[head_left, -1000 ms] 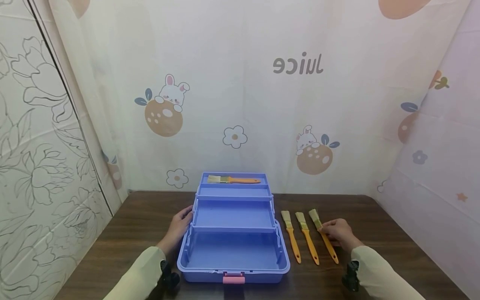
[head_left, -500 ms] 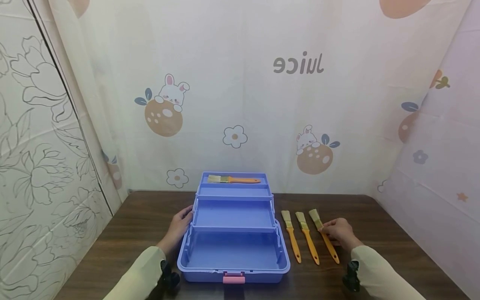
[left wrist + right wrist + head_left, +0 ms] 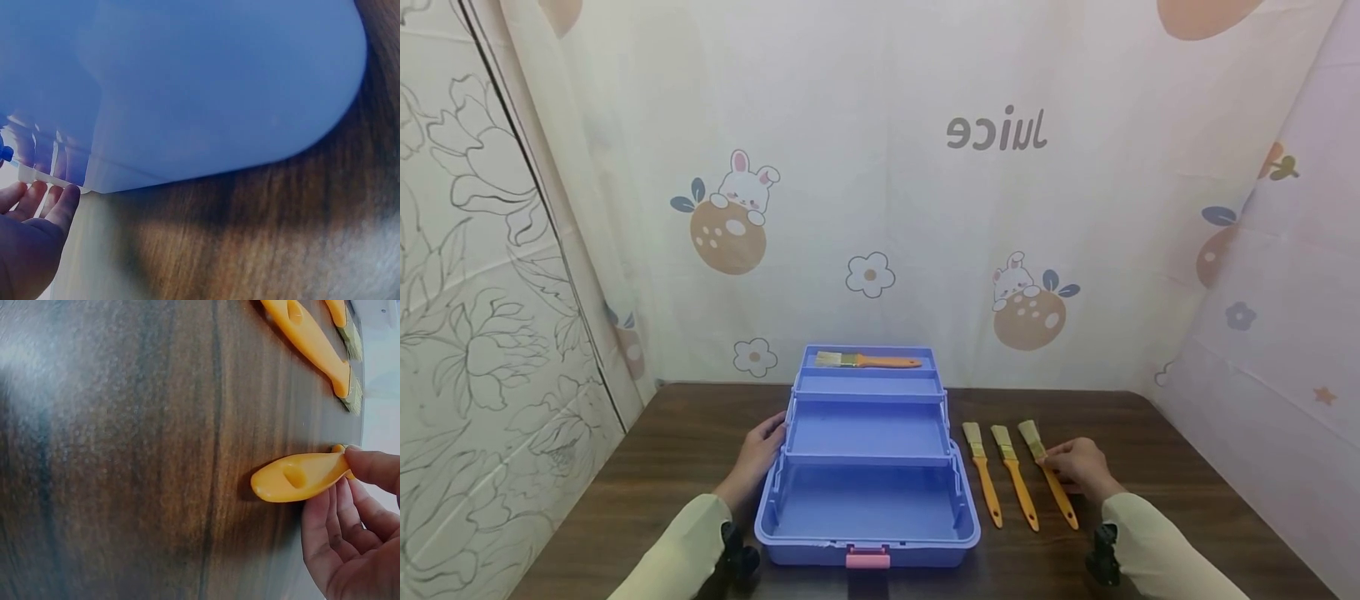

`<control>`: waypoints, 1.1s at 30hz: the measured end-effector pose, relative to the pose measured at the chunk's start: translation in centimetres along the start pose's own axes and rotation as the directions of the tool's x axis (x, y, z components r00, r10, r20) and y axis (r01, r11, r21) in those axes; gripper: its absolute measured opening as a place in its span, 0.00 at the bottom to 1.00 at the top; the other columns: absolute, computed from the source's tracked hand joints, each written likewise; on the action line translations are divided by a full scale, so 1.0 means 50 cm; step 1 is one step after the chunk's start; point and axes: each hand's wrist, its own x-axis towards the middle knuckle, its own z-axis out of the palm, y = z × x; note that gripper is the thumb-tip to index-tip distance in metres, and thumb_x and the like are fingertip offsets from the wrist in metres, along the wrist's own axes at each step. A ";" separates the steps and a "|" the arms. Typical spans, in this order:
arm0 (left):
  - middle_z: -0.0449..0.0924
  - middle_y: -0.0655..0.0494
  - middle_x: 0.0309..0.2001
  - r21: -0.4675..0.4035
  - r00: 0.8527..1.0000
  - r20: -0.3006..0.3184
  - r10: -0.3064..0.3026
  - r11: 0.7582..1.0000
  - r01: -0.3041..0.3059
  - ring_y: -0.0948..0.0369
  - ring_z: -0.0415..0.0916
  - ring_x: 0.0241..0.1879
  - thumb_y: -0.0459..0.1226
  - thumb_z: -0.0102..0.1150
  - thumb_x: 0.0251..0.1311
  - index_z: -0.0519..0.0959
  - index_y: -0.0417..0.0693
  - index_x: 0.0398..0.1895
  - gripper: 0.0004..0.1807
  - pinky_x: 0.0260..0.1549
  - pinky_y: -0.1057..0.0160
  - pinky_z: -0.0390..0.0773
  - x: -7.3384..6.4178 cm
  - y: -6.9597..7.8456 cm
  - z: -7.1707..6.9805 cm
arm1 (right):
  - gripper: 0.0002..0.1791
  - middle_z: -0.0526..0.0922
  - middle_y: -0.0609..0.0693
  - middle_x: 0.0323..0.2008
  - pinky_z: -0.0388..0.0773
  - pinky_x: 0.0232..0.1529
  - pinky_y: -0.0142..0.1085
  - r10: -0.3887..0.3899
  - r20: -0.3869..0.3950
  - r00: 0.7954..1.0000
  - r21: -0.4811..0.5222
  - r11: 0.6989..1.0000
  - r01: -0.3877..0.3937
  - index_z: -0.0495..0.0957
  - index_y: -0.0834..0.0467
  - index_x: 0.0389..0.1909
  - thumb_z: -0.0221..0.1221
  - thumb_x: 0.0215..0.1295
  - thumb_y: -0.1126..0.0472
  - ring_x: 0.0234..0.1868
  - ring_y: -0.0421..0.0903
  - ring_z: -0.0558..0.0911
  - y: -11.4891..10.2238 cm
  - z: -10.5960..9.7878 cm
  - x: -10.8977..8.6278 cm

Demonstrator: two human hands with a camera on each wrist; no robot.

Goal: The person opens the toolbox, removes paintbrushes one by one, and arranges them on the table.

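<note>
A blue tiered toolbox (image 3: 867,500) with a pink latch (image 3: 868,558) stands unfolded on the table. My left hand (image 3: 757,462) rests its fingers against the box's left side; the left wrist view shows extended fingertips (image 3: 70,195) touching the blue wall. To the right of the box, my right hand (image 3: 1081,465) pinches the rightmost paintbrush (image 3: 1060,498) by its yellow handle near the ferrule. Thumb and fingers sit on either side of that handle (image 3: 294,478) in the right wrist view. Another paintbrush (image 3: 880,361) lies across the box's top tray, bristles to the left.
Two more paintbrushes, a left one (image 3: 987,483) and a middle one (image 3: 1018,483), lie side by side between the box and my right hand, bristles away from me. The dark wooden table (image 3: 677,433) backs onto a printed curtain (image 3: 880,183).
</note>
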 end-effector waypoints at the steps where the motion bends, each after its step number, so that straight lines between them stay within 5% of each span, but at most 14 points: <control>1: 0.69 0.37 0.53 0.001 1.000 0.000 0.000 1.000 0.000 0.50 0.68 0.50 0.38 0.46 0.62 0.66 0.33 0.56 0.22 0.49 0.56 0.68 0.000 -0.001 0.000 | 0.14 0.78 0.58 0.30 0.78 0.27 0.44 -0.003 -0.001 1.000 0.002 1.000 0.003 0.76 0.71 0.36 0.59 0.53 0.63 0.26 0.46 0.77 0.001 0.000 0.000; 33: 0.67 0.37 0.55 -0.008 1.000 0.010 -0.018 1.000 0.018 0.48 0.65 0.53 0.38 0.45 0.62 0.65 0.34 0.57 0.23 0.52 0.53 0.65 -0.001 -0.001 0.001 | 0.15 0.79 0.56 0.26 0.78 0.25 0.43 0.006 -0.050 0.999 -0.023 1.000 -0.007 0.77 0.73 0.34 0.61 0.52 0.63 0.24 0.46 0.76 0.008 -0.001 -0.003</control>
